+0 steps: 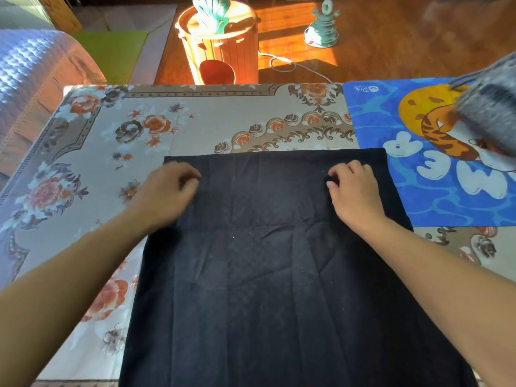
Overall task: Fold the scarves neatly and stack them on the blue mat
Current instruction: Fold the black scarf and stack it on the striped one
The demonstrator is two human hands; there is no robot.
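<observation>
A black scarf lies spread flat on the floral-covered table, running from its far edge down to the bottom of the view. My left hand rests on the scarf's upper left part, fingers curled and pinching the cloth. My right hand does the same on the upper right part. The blue mat with a tiger picture lies at the right, its near left corner under the scarf's edge. A grey fuzzy scarf sits on the mat's far right side.
Beyond the table stand an orange wooden bucket-shaped item and a small green ornament on a wooden floor, with a white cable between them. A quilted sofa arm is at the left.
</observation>
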